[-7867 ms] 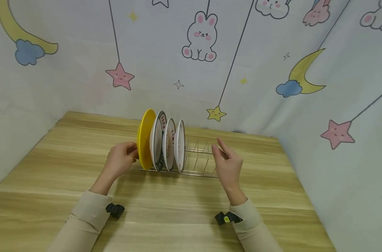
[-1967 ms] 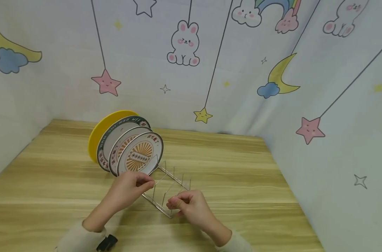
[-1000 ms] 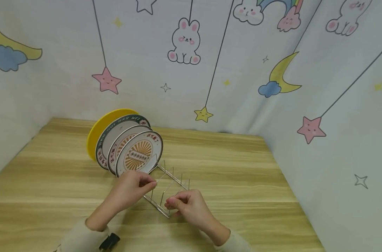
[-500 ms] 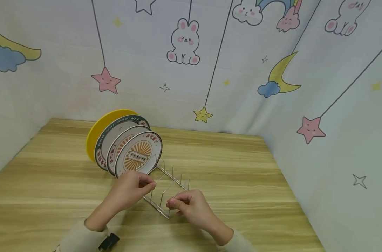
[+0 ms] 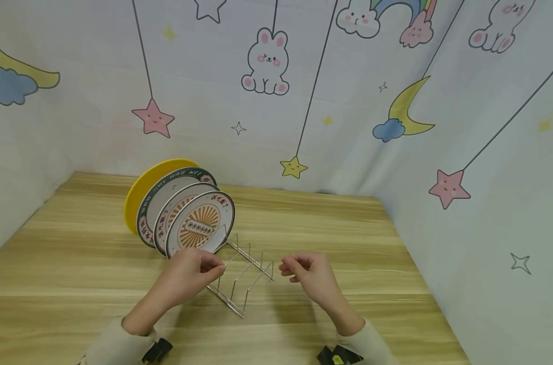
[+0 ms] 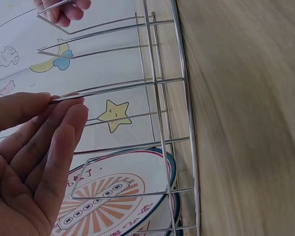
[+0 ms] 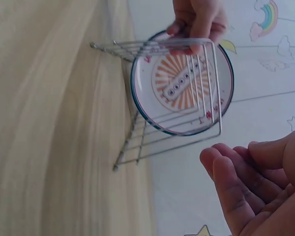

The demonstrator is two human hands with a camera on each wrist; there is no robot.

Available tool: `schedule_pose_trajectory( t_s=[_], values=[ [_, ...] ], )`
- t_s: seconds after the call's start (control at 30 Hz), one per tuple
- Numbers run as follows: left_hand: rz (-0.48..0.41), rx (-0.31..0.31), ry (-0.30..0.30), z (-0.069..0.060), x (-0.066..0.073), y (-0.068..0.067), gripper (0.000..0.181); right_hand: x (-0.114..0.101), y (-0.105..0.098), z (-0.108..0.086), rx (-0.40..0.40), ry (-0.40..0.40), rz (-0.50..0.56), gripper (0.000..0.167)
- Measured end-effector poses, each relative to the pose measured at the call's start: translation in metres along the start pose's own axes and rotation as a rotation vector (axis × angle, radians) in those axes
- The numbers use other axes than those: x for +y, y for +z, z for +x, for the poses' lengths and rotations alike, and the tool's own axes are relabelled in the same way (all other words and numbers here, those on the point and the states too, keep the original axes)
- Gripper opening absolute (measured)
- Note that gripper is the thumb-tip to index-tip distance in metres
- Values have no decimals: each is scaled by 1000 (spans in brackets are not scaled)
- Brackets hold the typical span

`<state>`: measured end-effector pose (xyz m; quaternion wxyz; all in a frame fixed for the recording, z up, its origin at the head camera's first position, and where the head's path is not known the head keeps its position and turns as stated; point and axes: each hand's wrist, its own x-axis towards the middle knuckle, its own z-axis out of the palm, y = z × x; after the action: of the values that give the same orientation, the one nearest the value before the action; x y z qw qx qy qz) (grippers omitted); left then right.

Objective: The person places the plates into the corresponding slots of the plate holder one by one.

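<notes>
A wire dish rack [image 5: 226, 302] stands slantwise on the table, several plates upright in its far left part. Rearmost is a yellow plate [image 5: 141, 195], then a white plate with a dark green lettered rim [image 5: 155, 213]. In front stand two smaller white plates; the foremost sunburst plate [image 5: 201, 223] shows its face. My left hand [image 5: 182, 276] pinches a rack wire between thumb and fingers, seen closely in the left wrist view. Off the rack's near right end, my right hand [image 5: 315, 276] hovers with loosely bent fingers, holding nothing; the right wrist view shows it apart from the wires.
The wood-grain table [image 5: 340, 228] extends around the rack. A white cloth backdrop [image 5: 203, 66] with stars, moons and rabbits encloses the back and sides. Bare wire dividers stick up in the rack's near part.
Since the oldest frame, the rack has turned, its right end swinging toward me with the plates. In the last half second my right hand released the rack wire and moved up and right.
</notes>
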<state>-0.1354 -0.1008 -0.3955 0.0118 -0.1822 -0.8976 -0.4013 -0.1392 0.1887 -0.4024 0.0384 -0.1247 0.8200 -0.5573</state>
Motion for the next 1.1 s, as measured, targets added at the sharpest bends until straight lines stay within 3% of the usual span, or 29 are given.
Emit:
schedule_pose_trajectory(
  t_s=[0.13,0.5,1.1],
  values=[
    [-9,-3,-3,0,0,0,9,3,-2,9,42,-41,-6,20],
    [-30,-9,20,0,1,2,7,12,16,15,-101,-55,40,22],
    [12,24,3,0,0,0,6,17,17,15,-141,-69,28,19]
  ],
)
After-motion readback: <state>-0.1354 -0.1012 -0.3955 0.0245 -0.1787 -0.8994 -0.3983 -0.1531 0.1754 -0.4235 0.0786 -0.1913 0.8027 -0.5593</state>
